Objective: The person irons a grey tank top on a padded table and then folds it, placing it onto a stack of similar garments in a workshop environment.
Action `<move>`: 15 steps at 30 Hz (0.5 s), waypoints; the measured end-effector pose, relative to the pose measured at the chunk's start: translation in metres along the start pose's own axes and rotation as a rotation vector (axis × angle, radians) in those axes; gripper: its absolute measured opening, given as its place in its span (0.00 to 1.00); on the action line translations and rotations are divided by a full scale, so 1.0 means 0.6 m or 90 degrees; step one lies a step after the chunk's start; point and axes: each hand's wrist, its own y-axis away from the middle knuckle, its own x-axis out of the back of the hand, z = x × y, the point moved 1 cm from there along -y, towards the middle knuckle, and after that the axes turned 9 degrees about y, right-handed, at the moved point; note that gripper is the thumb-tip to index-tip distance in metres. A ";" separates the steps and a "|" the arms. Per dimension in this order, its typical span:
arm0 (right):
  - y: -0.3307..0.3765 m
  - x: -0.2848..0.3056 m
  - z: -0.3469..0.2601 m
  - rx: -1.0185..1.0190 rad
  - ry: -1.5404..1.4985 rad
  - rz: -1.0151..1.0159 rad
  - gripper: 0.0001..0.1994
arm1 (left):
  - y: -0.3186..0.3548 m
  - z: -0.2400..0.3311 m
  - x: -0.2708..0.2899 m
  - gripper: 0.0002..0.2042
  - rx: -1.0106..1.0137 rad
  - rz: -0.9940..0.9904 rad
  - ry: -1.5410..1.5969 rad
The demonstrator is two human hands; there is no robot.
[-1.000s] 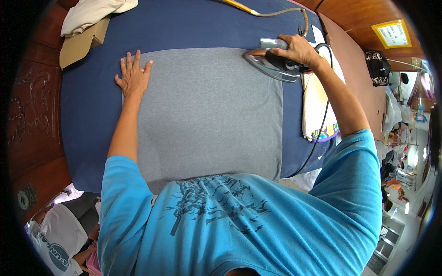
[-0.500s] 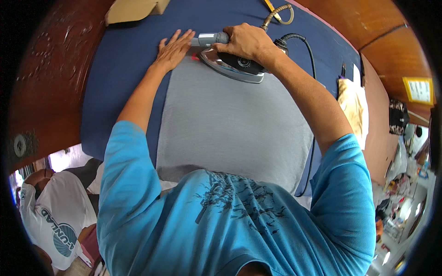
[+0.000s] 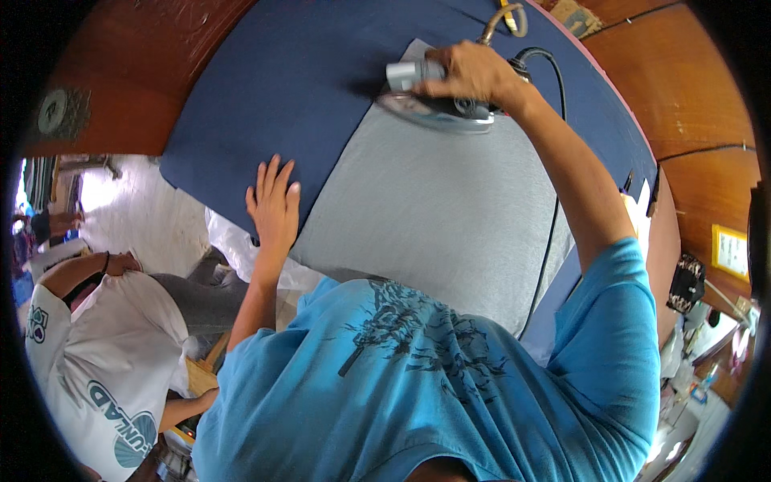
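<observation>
Your bright blue T-shirt [image 3: 385,402] has loose, short sleeves [image 3: 614,321], a round neckline [image 3: 438,447] and a dark, branching print [image 3: 418,328] across the chest.

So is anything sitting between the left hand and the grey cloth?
Nothing visible; only a strip of blue cover separates the left hand from the grey cloth. The iron, held in the right hand, is near the cloth's far end, clear of that gap.

Black-and-silver iron [image 3: 451,114] at the far end of smooth grey cloth [image 3: 434,201]
</observation>
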 end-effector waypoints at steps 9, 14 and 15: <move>0.033 -0.001 -0.143 0.111 0.023 -0.043 0.33 | 0.185 -0.016 -0.048 0.08 0.076 0.289 0.224; 0.044 0.004 -0.183 0.114 0.007 -0.062 0.32 | 0.187 -0.038 -0.045 0.07 0.081 0.257 0.216; 0.037 0.004 -0.184 0.060 -0.013 -0.055 0.31 | 0.186 -0.040 -0.043 0.06 0.087 0.258 0.226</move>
